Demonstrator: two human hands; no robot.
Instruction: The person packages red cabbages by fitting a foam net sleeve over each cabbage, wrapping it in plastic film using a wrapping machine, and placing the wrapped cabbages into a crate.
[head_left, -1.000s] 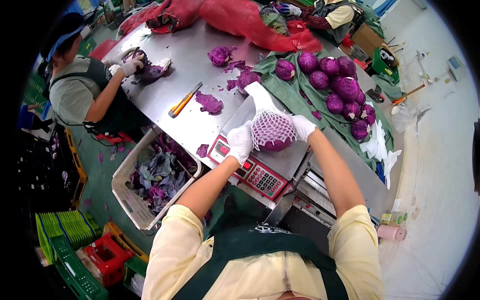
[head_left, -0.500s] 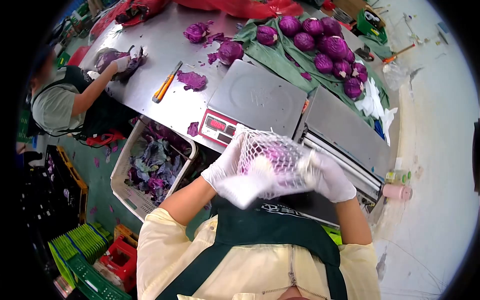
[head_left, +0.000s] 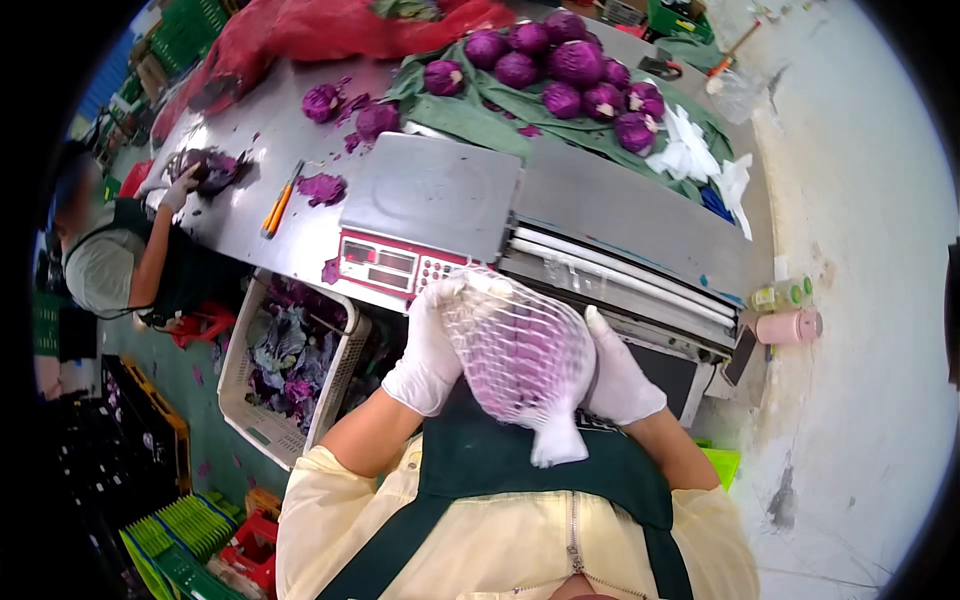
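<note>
Cabbage (head_left: pixel 520 360) in white netting (head_left: pixel 560 440) is held between the gloved left hand (head_left: pixel 427 350), curled round its side, and the right hand (head_left: pixel 622 378), cupped against the other, above the apron (head_left: pixel 545 475) and near the scale (head_left: pixel 435 190) on the metal surface (head_left: pixel 235 215). White lettering (head_left: pixel 597 422) on the apron is mostly covered, and the scale's red display (head_left: pixel 376 262) is too blurred to read.

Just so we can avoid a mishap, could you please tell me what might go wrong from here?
The netted cabbage is held off the table between the left hand and right hand, so it could drop if either slips. The orange-handled knife lies uncovered on the table and might nick a reaching hand. The piled cabbages are round and could roll if bumped.
</note>
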